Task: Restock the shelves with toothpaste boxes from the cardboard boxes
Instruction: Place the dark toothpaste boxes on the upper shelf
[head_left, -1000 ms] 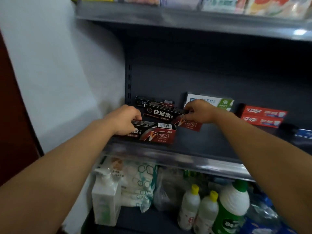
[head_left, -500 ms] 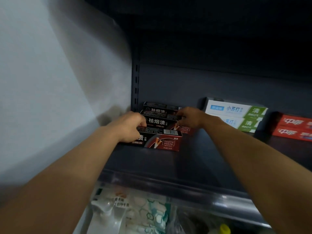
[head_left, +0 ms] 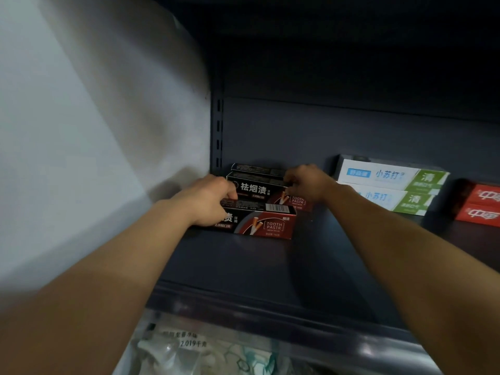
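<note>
Hands: left [head_left: 209, 200], right [head_left: 305, 182] grip black toothpaste boxes [head_left: 259, 207] on shelf [head_left: 243, 266].

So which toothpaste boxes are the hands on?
The black and red boxes at the shelf's left end, not the white and green or red ones.

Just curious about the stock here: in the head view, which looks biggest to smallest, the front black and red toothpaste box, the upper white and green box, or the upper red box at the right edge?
1. Upper white and green box, largest as it looks.
2. Front black and red toothpaste box, partly hidden by the left hand, so ranks 1 and 2 are unsure.
3. Upper red box, smallest, but cut off by the frame edge.
</note>
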The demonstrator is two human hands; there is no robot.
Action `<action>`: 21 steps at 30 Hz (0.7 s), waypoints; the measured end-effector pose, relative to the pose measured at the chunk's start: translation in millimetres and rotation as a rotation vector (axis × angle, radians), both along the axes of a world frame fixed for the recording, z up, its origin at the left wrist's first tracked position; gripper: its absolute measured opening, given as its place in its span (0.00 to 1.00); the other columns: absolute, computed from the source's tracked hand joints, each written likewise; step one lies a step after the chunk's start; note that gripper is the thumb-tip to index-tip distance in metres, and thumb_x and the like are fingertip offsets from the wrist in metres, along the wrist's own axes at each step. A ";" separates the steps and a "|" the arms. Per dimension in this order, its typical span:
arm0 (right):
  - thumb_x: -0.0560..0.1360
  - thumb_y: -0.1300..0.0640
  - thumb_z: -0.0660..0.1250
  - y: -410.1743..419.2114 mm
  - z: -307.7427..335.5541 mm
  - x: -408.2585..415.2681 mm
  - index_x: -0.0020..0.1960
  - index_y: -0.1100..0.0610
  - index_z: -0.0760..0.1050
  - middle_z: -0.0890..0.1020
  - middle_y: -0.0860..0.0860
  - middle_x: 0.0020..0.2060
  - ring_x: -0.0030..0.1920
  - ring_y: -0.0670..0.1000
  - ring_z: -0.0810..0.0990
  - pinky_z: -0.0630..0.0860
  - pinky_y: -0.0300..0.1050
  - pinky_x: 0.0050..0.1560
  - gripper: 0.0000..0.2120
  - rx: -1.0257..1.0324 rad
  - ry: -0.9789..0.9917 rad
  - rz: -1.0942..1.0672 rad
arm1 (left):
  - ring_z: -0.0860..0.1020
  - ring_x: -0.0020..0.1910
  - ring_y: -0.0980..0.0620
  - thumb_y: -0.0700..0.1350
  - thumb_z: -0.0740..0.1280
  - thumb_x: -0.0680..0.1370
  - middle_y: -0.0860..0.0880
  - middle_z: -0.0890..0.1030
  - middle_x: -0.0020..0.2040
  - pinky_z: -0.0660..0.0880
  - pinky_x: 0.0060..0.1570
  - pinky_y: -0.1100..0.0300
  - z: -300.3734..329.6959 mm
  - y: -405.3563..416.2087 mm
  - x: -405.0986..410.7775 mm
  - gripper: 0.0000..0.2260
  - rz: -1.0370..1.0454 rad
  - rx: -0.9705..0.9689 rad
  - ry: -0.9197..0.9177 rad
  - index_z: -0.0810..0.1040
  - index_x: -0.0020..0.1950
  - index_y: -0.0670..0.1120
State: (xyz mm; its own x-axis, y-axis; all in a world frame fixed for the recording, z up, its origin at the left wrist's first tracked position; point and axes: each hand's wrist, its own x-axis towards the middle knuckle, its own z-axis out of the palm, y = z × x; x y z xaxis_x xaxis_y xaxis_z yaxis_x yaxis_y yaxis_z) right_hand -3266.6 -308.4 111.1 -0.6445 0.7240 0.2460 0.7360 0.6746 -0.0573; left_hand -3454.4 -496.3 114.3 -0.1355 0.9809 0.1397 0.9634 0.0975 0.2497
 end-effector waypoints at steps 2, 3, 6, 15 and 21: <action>0.74 0.53 0.69 0.5 1.1 0.0 0.56 0.50 0.77 0.78 0.53 0.53 0.52 0.52 0.77 0.72 0.44 0.50 0.11 0.002 -0.006 0.006 | 0.76 0.55 0.49 0.36 0.69 0.74 0.49 0.77 0.57 0.74 0.55 0.58 -0.1 0.5 -0.5 0.20 0.001 0.002 0.005 0.76 0.63 0.52; 0.74 0.53 0.69 0.6 1.7 0.1 0.57 0.50 0.77 0.77 0.52 0.54 0.53 0.53 0.77 0.73 0.45 0.52 0.11 0.003 -0.013 0.007 | 0.76 0.55 0.49 0.36 0.68 0.74 0.49 0.77 0.57 0.74 0.56 0.57 0.0 0.8 -0.5 0.20 0.000 0.003 0.005 0.76 0.63 0.52; 0.75 0.53 0.69 0.4 3.3 -0.7 0.59 0.50 0.77 0.77 0.53 0.56 0.56 0.54 0.76 0.74 0.49 0.55 0.13 0.011 -0.027 0.005 | 0.76 0.55 0.49 0.36 0.68 0.74 0.49 0.77 0.58 0.75 0.56 0.56 0.3 2.0 -0.3 0.20 -0.006 -0.003 0.008 0.76 0.63 0.52; 0.76 0.54 0.68 -2.7 5.5 -2.2 0.59 0.50 0.78 0.78 0.52 0.56 0.56 0.52 0.76 0.75 0.48 0.54 0.12 0.009 -0.039 0.018 | 0.77 0.56 0.49 0.36 0.68 0.73 0.49 0.78 0.58 0.75 0.59 0.53 -2.7 8.4 -1.5 0.20 -0.012 0.006 0.012 0.76 0.62 0.52; 0.76 0.53 0.66 -17.4 13.3 13.1 0.60 0.50 0.77 0.77 0.53 0.58 0.57 0.54 0.76 0.75 0.52 0.56 0.13 0.063 -0.062 0.003 | 0.76 0.58 0.48 0.36 0.69 0.73 0.48 0.77 0.61 0.75 0.60 0.53 -4.1 15.3 6.6 0.21 -0.033 0.006 0.010 0.76 0.64 0.51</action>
